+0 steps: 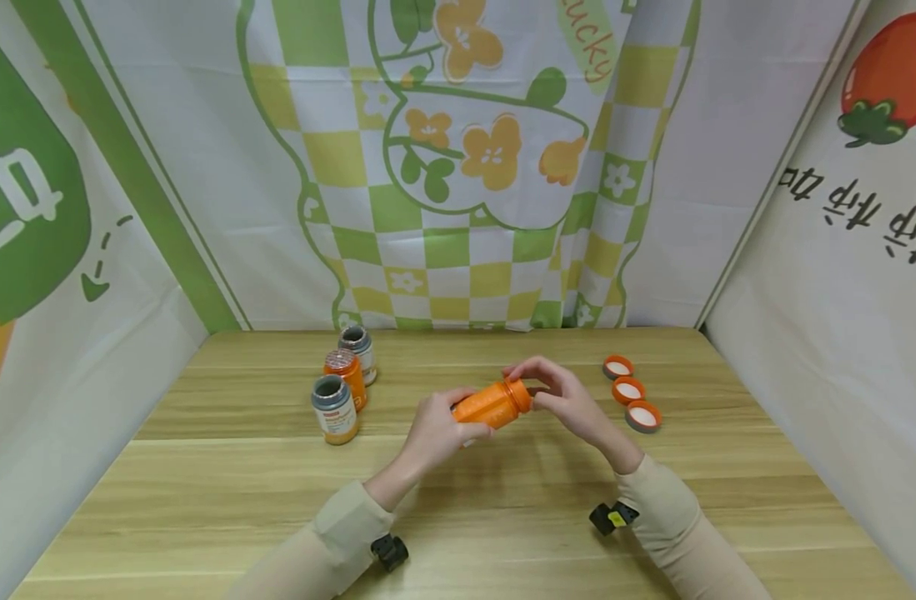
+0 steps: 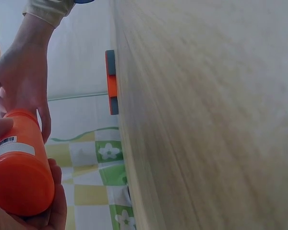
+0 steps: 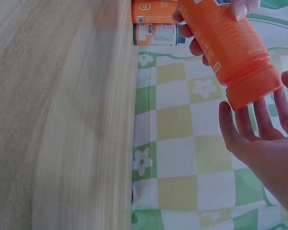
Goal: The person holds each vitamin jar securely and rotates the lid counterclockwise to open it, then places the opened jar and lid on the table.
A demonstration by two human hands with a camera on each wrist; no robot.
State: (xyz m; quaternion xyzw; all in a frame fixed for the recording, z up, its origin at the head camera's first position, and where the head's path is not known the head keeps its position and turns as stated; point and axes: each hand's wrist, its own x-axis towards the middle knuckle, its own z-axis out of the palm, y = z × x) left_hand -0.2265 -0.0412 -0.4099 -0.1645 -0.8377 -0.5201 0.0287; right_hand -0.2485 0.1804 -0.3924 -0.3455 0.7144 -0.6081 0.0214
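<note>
An orange plastic bottle (image 1: 491, 405) lies tilted in the air above the table, its lid end pointing right and away. My left hand (image 1: 440, 433) grips its body, with the base showing in the left wrist view. At the other end my right hand (image 1: 570, 406) has its fingers and thumb around the orange screw lid (image 3: 254, 87). The lid sits on the bottle's neck. Printed text and a barcode label (image 2: 14, 148) show on the bottle. Part of the right fingers is hidden behind the lid.
On the left stand a front grey-rimmed jar (image 1: 334, 410), an orange jar (image 1: 345, 371) and a back grey-rimmed jar (image 1: 357, 343). To the right lie three orange-and-grey lids, the nearest lid (image 1: 643, 416) with its white inside up. A patterned curtain (image 1: 450, 250) hangs behind the wooden table (image 1: 503, 517).
</note>
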